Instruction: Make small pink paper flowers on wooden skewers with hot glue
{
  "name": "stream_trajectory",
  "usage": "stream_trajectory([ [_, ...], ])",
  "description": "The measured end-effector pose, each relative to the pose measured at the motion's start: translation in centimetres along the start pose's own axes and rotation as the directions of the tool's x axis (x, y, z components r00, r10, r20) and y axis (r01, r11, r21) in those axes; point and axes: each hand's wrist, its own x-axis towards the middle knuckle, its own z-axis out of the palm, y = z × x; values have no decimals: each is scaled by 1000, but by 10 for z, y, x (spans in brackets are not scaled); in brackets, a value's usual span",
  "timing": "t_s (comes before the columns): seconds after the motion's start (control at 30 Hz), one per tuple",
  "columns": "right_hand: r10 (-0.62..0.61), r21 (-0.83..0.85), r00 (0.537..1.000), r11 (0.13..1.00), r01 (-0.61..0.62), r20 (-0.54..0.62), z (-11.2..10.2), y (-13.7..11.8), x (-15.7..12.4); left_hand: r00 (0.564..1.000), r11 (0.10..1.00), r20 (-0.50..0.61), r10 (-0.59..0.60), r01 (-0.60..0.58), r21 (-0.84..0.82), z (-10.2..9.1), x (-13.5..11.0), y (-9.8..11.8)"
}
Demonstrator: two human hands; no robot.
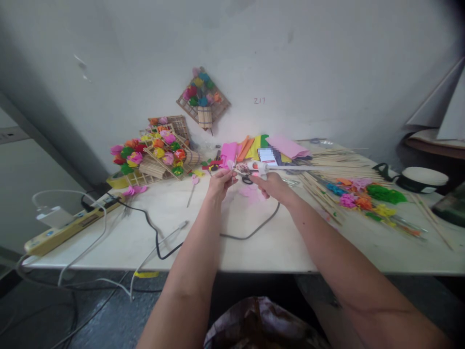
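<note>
In my right hand [271, 186] is a white glue gun [262, 167], its nozzle pointing left. A long whitish glue stick [301, 167] runs out of its back to the right. The fingers of my left hand [222, 182] are pinched on a small pink paper piece [231, 165], just left of the gun's nozzle. How much of that piece sits inside the fingers is hidden. Black-handled scissors [247, 179] lie between my hands. A small pink flower on a thin stem [193, 186] lies to the left of my left hand.
Flower-filled bamboo frames [160, 155] stand at the back left. A power strip [72, 225] and loose cables [156, 232] occupy the left side. Behind my hands are coloured paper sheets [286, 147] and a phone [267, 157]. Bamboo sticks [323, 198] and paper flowers [363, 196] lie right.
</note>
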Motion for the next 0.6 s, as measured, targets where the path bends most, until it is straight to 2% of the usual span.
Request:
stream_trajectory([
  [0.23, -3, -26, 999, 1000, 2, -36, 0, 0, 1, 1000, 999, -12, 22, -22, 26, -2, 2, -2],
  [0.43, 13, -9, 993, 1000, -14, -114, 0, 5, 7, 1000, 998, 1, 13, -13, -63, -3, 1, 2],
  [0.53, -2, -139, 991, 990, -17, -134, 2, 10, 11, 1000, 995, 1, 24, -24, -94, -3, 0, 4],
  [0.6, -61, -284, 986, 959, 14, -157, 5, 15, 13, 999, 994, -10, 31, -32, -107, -3, -1, 5],
])
